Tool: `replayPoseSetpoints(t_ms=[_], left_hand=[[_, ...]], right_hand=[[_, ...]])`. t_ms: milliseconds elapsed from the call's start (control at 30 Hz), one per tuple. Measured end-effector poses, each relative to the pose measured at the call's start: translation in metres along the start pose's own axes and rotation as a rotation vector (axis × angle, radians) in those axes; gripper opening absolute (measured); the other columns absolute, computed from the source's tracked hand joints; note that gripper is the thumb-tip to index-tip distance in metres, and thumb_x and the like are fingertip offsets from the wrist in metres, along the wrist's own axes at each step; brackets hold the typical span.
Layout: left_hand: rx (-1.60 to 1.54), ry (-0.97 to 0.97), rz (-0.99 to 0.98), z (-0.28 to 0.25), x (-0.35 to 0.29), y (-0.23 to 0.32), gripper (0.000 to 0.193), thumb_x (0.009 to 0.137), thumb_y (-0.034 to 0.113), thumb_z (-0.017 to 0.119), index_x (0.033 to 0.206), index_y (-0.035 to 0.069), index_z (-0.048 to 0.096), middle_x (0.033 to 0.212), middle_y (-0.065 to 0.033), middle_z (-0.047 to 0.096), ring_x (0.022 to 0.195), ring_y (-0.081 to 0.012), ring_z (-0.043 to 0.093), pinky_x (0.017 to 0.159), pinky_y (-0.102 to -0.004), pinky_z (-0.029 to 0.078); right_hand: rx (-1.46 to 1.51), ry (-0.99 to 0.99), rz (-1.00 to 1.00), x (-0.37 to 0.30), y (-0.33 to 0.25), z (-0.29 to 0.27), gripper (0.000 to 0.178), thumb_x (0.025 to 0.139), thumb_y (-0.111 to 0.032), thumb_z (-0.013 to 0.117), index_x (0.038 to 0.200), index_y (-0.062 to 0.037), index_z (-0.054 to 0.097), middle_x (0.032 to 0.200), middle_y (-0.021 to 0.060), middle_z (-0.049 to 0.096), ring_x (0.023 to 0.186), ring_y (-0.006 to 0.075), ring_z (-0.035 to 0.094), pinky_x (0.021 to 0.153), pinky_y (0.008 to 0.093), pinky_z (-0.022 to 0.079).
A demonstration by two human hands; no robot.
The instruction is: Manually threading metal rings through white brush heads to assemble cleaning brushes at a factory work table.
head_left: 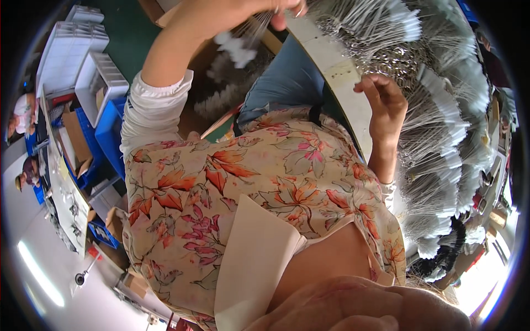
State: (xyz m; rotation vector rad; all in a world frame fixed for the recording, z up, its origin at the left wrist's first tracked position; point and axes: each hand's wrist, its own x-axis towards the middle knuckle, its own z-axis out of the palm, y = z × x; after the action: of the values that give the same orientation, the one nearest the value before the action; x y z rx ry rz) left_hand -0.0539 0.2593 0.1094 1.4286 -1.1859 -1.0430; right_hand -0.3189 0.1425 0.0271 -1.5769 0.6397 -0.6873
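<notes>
My left hand (pixel 281 12), partly cut off by the top edge, is closed around the thin wire stems of a bunch of brushes (pixel 238 51). Their white bristle ends hang down over an open cardboard box (pixel 194 118) in which more brushes (pixel 221 99) lie. Over the pale tabletop edge (pixel 339 71) is my right hand (pixel 386 102), its fingers loosely bent and a little apart, with nothing visible in them. Right beside it, a large heap of wire-stemmed brushes (pixel 433 110) with white bristles and looped metal ends covers the table.
Blue bins (pixel 113 132) and stacked white crates (pixel 74 49) stand at the left, by a long bench (pixel 66 193) with people (pixel 30 171) near it. Some black-bristled brushes (pixel 450 251) lie at the heap's near end. My blue-clad leg (pixel 290 77) is between box and table.
</notes>
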Motion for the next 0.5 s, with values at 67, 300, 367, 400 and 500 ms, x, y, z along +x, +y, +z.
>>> replayPoseSetpoints(t_ms=[67,300,367,400,500], left_hand=[[0.289,-0.124,0.171,-0.013,0.014,-0.077,0.018,0.092,0.017,0.051,0.090,0.002,0.060,0.081,-0.0027,0.060,0.060,-0.0075,0.053,0.053,-0.0205,0.041],[0.979,-0.148,-0.015,0.018,0.017,-0.270,0.014,0.081,0.013,0.053,0.078,0.004,0.063,0.076,-0.0139,0.064,0.074,-0.0307,0.063,0.069,-0.0378,0.049],[1.138,-0.269,-0.193,0.014,0.013,-0.302,0.017,0.081,0.017,0.055,0.083,0.002,0.062,0.086,-0.0162,0.064,0.084,-0.0330,0.063,0.075,-0.0402,0.049],[1.130,-0.270,-0.190,0.013,0.006,-0.335,0.017,0.081,0.017,0.055,0.083,0.002,0.062,0.086,-0.0162,0.064,0.084,-0.0330,0.063,0.075,-0.0402,0.049],[1.112,-0.112,-0.436,0.019,-0.031,-0.419,0.024,0.075,0.026,0.065,0.087,0.006,0.066,0.087,-0.0170,0.065,0.088,-0.0335,0.062,0.073,-0.0447,0.048]], right_hand=[[0.031,0.014,0.096,-0.005,0.012,0.003,0.010,0.083,-0.002,0.063,0.092,0.0032,0.062,0.079,0.0066,0.064,0.072,0.0103,0.060,0.069,0.0221,0.047],[-0.013,-0.040,0.332,0.000,0.027,0.013,0.009,0.084,-0.003,0.062,0.090,0.0025,0.062,0.077,0.0033,0.062,0.071,0.0086,0.057,0.069,0.0214,0.044],[-0.028,-0.042,0.340,0.002,0.031,0.014,0.009,0.084,-0.003,0.062,0.091,0.0023,0.062,0.077,0.0033,0.062,0.071,0.0084,0.057,0.069,0.0213,0.045],[-0.014,-0.043,0.356,0.003,0.031,0.016,0.010,0.084,-0.004,0.062,0.091,0.0024,0.062,0.078,0.0034,0.062,0.071,0.0083,0.057,0.069,0.0212,0.045],[-0.009,-0.063,0.379,0.006,0.036,0.019,0.010,0.084,-0.004,0.062,0.092,0.0025,0.062,0.078,0.0035,0.062,0.071,0.0085,0.057,0.069,0.0211,0.046]])
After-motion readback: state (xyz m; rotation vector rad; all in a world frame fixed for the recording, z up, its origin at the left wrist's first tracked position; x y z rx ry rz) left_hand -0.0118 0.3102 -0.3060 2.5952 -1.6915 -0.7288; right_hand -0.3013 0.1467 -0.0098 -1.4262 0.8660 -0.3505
